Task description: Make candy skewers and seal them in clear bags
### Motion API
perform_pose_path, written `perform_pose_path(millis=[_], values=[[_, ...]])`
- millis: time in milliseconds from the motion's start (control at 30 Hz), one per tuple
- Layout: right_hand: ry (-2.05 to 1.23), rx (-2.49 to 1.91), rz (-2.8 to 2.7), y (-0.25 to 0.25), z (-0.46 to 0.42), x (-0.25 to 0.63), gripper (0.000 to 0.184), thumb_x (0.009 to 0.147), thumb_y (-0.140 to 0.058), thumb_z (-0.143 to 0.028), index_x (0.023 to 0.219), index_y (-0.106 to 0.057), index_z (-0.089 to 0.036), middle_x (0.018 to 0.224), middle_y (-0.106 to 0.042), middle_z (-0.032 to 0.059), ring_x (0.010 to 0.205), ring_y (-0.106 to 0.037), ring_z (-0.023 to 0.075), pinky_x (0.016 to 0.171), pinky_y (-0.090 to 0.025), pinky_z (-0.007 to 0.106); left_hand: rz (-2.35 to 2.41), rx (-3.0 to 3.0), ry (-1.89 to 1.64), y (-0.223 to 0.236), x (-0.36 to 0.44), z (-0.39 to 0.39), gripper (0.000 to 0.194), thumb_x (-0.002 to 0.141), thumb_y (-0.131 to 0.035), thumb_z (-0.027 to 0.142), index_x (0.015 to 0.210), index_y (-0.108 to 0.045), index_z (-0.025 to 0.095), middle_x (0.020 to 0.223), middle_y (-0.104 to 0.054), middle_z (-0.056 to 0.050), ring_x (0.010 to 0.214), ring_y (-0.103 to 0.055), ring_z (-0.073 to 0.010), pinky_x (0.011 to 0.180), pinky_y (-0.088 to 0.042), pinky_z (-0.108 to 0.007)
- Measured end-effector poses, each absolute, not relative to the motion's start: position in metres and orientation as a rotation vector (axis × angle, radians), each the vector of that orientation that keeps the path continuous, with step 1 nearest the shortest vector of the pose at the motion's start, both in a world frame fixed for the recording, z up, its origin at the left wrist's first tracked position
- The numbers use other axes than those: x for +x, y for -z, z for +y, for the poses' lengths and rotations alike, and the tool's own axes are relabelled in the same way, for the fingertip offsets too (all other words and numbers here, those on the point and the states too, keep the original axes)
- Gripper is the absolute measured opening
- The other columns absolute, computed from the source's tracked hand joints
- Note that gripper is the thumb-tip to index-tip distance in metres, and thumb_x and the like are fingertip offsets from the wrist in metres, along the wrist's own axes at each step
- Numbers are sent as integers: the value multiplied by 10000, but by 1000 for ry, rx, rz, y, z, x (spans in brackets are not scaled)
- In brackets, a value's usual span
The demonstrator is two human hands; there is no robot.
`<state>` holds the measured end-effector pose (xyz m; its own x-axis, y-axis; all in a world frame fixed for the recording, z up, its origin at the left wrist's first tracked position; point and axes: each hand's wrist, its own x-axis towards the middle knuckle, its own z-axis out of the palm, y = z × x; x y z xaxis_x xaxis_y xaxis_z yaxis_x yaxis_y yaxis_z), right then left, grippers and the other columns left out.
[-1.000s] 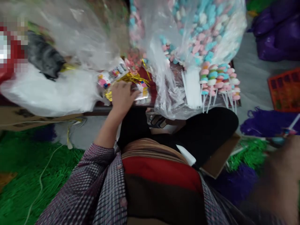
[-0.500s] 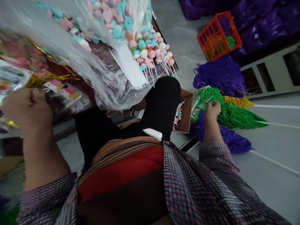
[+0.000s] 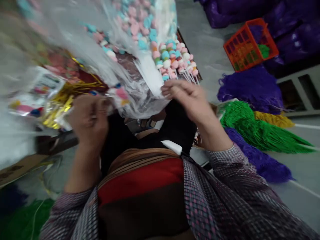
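Note:
My left hand [image 3: 91,115] is closed, its fingers pinching a small clear printed plastic bag [image 3: 122,95] with pink and yellow patches, which sticks out to the right. Above my knee, my right hand [image 3: 191,98] has its fingers stretched forward and slightly blurred, with nothing visible in them. Its fingertips are close to a bundle of white sticks [image 3: 152,78] on clear plastic sheeting. Just beyond lie marshmallow skewers [image 3: 170,55] in pink, blue and white. Gold twist ties [image 3: 56,113] and more printed bags [image 3: 37,93] are left of my left hand.
A large clear bag of marshmallows [image 3: 135,23] lies at the back. On the right floor are green string bundles [image 3: 265,123], purple string bundles [image 3: 250,88] and an orange basket [image 3: 250,46]. A white-handled tool [image 3: 172,146] rests at my waist. My right arm mostly hides a box.
My right hand has come from above the box on the right to the white sticks, and the small item it held is gone from view. My left hand has moved right with a printed bag.

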<state>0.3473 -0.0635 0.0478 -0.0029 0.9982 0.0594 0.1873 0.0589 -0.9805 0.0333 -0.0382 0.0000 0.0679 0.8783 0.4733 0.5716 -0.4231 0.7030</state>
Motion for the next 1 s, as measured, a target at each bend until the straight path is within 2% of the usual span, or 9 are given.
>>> perform_pose_path(millis=[67, 167, 333, 467, 567, 667, 767, 833, 1000], values=[[-1289, -1166, -1494, -52, -56, 294, 503, 763, -789, -653, 1005, -718, -218, 965, -759, 21, 936, -700, 182, 847, -595, 351, 1329, 2198, -1355, -9, 55, -45, 251, 1011, -564, 389, 914, -715, 214, 833, -735, -32, 823, -626, -176, 821, -439, -353], [-1436, -1113, -1500, -45, -45, 251, 454, 777, -788, -624, 884, -693, -192, 787, -695, -8, 738, -629, 126, 706, -546, 282, 1275, 2224, -1372, -18, 63, -50, 225, 1017, -556, 341, 919, -721, 224, 856, -754, -21, 835, -651, -160, 836, -453, -334], [-1456, -1095, -1435, -28, -32, 236, 372, 826, -769, -557, 815, -661, -200, 669, -612, -42, 605, -525, 94, 619, -473, 261, 1201, 1639, -1115, -21, 39, -52, 367, 923, -671, 520, 1124, -713, 216, 989, -737, -41, 869, -645, -164, 809, -503, -312], [-1291, -1185, -1536, -24, -35, 236, 381, 830, -760, -577, 806, -690, -203, 638, -610, -43, 595, -515, 100, 617, -440, 266, 1035, 1220, -985, -14, 29, -49, 449, 746, -819, 602, 890, -695, 196, 840, -698, -3, 769, -605, -142, 740, -501, -282], [-1268, -1262, -1615, -24, -36, 237, 485, 876, -680, -642, 675, -641, -203, 561, -559, -41, 546, -453, 96, 587, -399, 270, 1039, 1124, -1037, -8, 30, -46, 474, 673, -868, 597, 793, -640, 201, 757, -645, 24, 701, -537, -118, 688, -466, -262], [-1337, -1264, -1616, -23, -33, 238, 524, 877, -654, -683, 674, -649, -200, 608, -596, -22, 586, -487, 105, 609, -402, 272, 1057, 1188, -1003, -7, 32, -46, 487, 680, -854, 613, 753, -608, 200, 715, -599, 33, 678, -496, -111, 653, -426, -254], [-1370, -1200, -1456, -20, -32, 237, 506, 750, -768, -711, 822, -693, -215, 704, -648, -28, 635, -531, 114, 636, -427, 272, 1099, 1313, -929, -12, 32, -46, 499, 719, -819, 624, 699, -564, 195, 656, -529, 46, 631, -444, -100, 603, -371, -251], [-1366, -1211, -1383, -19, -35, 236, 535, 731, -764, -739, 756, -652, -216, 643, -613, -41, 585, -495, 105, 612, -414, 273, 1115, 1380, -886, -17, 32, -47, 515, 769, -766, 644, 667, -526, 199, 608, -475, 56, 586, -393, -92, 568, -337, -253], [-1337, -1314, -1440, -21, -40, 238, 670, 853, -574, -797, 541, -492, -210, 497, -474, -46, 509, -394, 87, 561, -352, 279, 1106, 1479, -836, -24, 30, -47, 537, 877, -644, 643, 618, -452, 213, 548, -389, 59, 534, -321, -94, 520, -288, -261]])
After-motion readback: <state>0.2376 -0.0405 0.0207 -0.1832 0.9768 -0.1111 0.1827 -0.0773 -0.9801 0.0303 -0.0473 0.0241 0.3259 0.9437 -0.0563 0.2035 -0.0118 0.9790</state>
